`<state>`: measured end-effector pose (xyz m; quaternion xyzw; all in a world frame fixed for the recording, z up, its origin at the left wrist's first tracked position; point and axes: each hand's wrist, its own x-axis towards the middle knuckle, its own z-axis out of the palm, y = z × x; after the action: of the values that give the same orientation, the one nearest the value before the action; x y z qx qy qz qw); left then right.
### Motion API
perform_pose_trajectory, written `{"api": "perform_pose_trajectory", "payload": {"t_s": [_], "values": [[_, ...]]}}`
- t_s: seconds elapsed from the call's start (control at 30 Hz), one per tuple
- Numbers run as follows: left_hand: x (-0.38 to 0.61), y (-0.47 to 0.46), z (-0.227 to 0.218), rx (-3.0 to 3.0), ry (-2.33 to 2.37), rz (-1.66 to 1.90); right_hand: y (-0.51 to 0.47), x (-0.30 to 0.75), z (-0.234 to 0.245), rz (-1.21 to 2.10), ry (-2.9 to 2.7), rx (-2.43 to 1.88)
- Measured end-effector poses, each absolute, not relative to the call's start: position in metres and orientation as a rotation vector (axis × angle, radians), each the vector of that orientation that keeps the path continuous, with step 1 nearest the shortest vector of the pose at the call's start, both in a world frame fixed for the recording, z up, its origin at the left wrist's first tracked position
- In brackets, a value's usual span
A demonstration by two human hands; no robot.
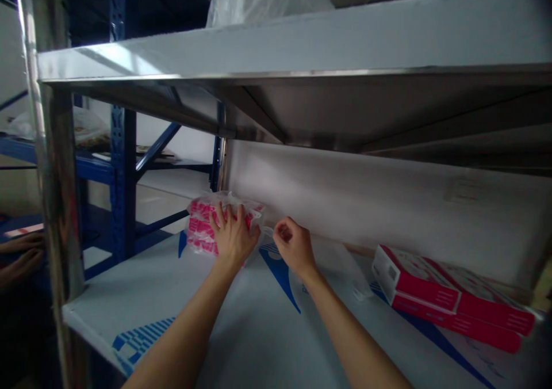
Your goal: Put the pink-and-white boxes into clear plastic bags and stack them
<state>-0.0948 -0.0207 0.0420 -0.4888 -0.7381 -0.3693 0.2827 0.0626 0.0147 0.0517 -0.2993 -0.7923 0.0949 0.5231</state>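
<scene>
Shelf [129, 297] seen from the front. Left hand [234, 236], fingers [222, 216] spread and pressing on a film-wrapped pink pack [200, 225]. Pack near the back wall [345, 205], toward the left end, long axis along that wall. Right hand [294, 247] just beside it, fingers bunched narrow at clear film [332, 268]; grip cannot be told. Red boxes [452, 297] at right; open shelf toward the front edge.

Plastic-wrapped pink-and-white packet [204, 225], crinkled, lying on white metal shelf [129, 285]
</scene>
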Motion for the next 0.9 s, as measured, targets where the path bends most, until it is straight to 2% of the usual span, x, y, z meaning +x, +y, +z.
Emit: {"api": "perform_pose_trajectory", "payload": {"t_s": [0.43,0.7,0.9], "values": [[-0.085,-0.028,0.049,-1.473,-1.899,-1.001,0.016,0.082,0.013,0.421,-1.827,-0.832],[-0.073,-0.030,0.054,-1.737,-1.463,-1.343,0.019,0.101,0.024,0.516,-1.662,-0.861],[-0.021,-0.056,0.055,-2.098,-1.153,-1.664,0.009,0.171,0.035,0.809,-1.732,-0.697]]}}
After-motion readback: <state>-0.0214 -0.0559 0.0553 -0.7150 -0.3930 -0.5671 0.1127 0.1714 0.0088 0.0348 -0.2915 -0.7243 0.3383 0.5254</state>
